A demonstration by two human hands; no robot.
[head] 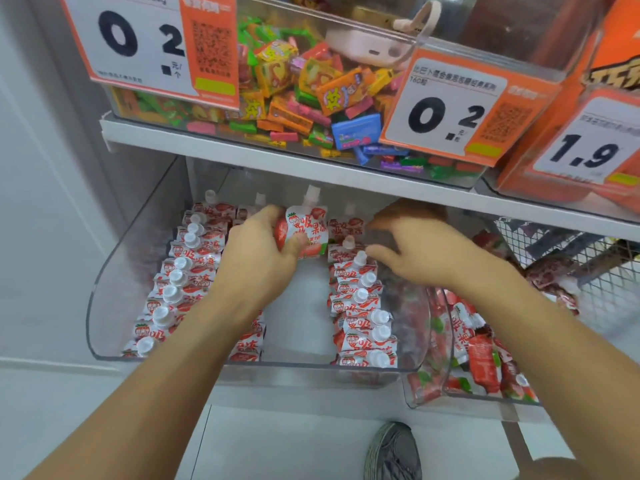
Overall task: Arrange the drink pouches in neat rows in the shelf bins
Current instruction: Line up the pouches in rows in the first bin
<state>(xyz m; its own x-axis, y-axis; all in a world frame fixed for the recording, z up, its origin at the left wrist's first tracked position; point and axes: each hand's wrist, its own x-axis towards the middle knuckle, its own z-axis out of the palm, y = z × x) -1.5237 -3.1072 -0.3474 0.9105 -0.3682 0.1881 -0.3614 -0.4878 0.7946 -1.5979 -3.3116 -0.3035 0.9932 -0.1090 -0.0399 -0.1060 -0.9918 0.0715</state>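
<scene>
While the left hand point(263, 244) is gripping one strawberry drink pouch point(306, 232) upright, fingers and thumb curled round its lower half, the pouch is hanging over the bare middle lane of the clear bin point(104, 271), near the back; the right hand point(415, 251) is hovering with loosely spread fingers over the far end of the right row point(360, 306), holding nothing as far as I can tell, though its fingertips are partly hidden under the shelf edge point(311, 168). Judging from this, the pouch is risking a lean or a fall if it is being set down with nothing behind it to prop it; its cap is also sitting close under the shelf edge and could catch there. The left forearm is lying across the middle-left row point(247, 344), so a careless pull back could be knocking those pouches flat; the left row point(180, 278) is standing just beside it. Round about, a second bin point(426, 400) on the right is holding loose pouches in a heap; a wire basket point(568, 258) is sitting beyond it; sweets point(304, 88) are filling the bin above, behind orange price tags point(446, 109); a shoe point(393, 452) is showing on the floor below.
</scene>
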